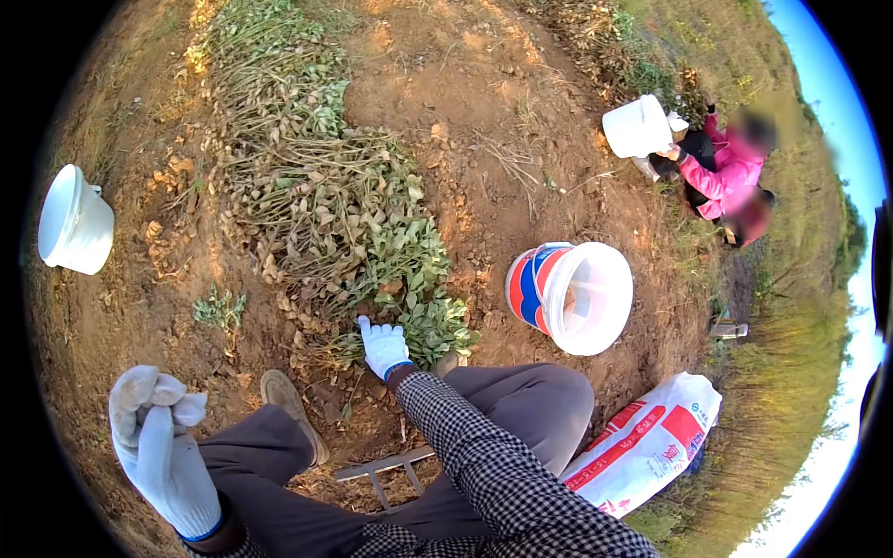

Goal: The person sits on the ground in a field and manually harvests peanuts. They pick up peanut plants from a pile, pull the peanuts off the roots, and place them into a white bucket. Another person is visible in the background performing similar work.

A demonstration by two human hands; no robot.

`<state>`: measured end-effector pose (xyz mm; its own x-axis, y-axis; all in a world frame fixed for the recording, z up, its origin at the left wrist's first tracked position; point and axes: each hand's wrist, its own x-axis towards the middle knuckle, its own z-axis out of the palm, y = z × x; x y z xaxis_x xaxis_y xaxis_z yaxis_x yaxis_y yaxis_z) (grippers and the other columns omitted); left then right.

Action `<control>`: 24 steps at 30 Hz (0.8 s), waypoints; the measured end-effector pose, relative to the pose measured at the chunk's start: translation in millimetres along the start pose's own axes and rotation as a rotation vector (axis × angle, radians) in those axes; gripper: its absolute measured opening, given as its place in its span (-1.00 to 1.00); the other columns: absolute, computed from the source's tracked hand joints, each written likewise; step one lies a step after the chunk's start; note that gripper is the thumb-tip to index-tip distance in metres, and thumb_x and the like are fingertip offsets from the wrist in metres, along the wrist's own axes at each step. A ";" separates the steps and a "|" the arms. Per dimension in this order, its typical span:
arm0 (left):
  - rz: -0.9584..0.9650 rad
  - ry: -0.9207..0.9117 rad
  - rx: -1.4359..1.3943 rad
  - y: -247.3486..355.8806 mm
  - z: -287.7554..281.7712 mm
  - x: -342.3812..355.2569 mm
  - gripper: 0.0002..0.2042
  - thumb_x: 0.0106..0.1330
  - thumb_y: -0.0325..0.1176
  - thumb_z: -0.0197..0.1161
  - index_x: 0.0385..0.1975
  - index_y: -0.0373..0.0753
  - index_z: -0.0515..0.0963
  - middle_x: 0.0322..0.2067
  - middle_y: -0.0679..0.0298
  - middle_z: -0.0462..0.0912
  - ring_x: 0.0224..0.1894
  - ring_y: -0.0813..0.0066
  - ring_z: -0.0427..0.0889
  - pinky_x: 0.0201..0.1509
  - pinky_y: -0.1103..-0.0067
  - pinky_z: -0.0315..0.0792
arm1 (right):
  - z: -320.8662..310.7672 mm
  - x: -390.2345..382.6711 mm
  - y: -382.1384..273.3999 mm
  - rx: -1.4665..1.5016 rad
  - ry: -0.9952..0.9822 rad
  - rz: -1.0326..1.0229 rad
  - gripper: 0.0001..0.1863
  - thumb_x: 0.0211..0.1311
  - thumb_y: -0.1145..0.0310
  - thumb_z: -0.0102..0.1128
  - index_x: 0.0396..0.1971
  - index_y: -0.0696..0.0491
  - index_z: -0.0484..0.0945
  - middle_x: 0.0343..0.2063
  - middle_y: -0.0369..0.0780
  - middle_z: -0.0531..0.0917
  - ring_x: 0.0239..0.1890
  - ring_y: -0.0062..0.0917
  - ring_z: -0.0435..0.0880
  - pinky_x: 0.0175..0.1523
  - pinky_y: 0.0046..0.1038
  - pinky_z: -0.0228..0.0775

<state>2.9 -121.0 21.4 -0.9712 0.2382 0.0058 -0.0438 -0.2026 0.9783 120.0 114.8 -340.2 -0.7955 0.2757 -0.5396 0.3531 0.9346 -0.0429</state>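
My left hand point(160, 451), in a white knitted glove with a blue cuff, is raised at the lower left, away from the plants. Its fingers are curled in, and whatever they may hold is hidden. My right hand point(383, 348), gloved the same way, reaches to the near end of a long row of pulled leafy plants point(316, 195). Its fingers are apart over the leaves, the index finger sticking out, and I see nothing held in them. Green leaves lie right beside this hand; drier stems stretch away behind them.
A white bucket with a red and blue band point(530, 288) stands to the right. Near my right leg lies a white and red sack point(642, 442). Another white bucket point(79, 223) is far left. A person in pink point(712, 177) crouches far right, holding a white bucket point(635, 127). A metal frame point(386, 468) sits between my legs.
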 end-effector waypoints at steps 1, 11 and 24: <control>-0.030 0.013 -0.003 -1.1 6.1 3.4 -0.67 0.34 -0.62 -0.07 0.05 -0.41 0.49 -0.20 0.22 0.53 -0.30 0.61 0.48 -0.16 0.66 0.50 | -10.6 -0.5 4.3 0.067 -0.093 -0.012 -0.29 0.10 0.26 0.26 0.28 0.14 0.31 -0.18 -0.11 0.65 -0.08 -0.30 0.62 -0.05 -0.22 0.40; -0.043 0.068 -0.052 -11.0 -2.4 14.1 -0.63 0.43 -0.44 0.04 0.18 -0.46 0.41 -0.09 0.13 0.60 -0.16 0.48 0.61 0.05 0.56 0.53 | -198.0 -74.9 -6.9 0.678 -0.056 -0.130 -0.42 0.04 -0.07 0.33 -0.18 0.18 0.59 -0.23 -0.02 0.67 -0.12 -0.19 0.65 -0.01 -0.21 0.46; -0.408 -0.599 0.064 -22.6 70.6 40.8 -0.12 0.27 -0.18 0.37 0.43 -0.42 -0.03 0.35 -0.14 0.22 0.35 0.26 0.31 0.39 0.43 0.19 | -248.7 -147.6 -26.4 1.243 0.628 -0.221 -0.36 0.20 0.00 0.30 0.00 0.29 0.49 -0.25 0.04 0.70 -0.24 -0.24 0.74 -0.14 -0.30 0.54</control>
<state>-19.2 -39.7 14.2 -0.5846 0.7659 -0.2676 -0.3433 0.0653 0.9369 105.6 105.3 -50.3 -0.8586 0.5123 0.0215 0.1292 0.2566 -0.9578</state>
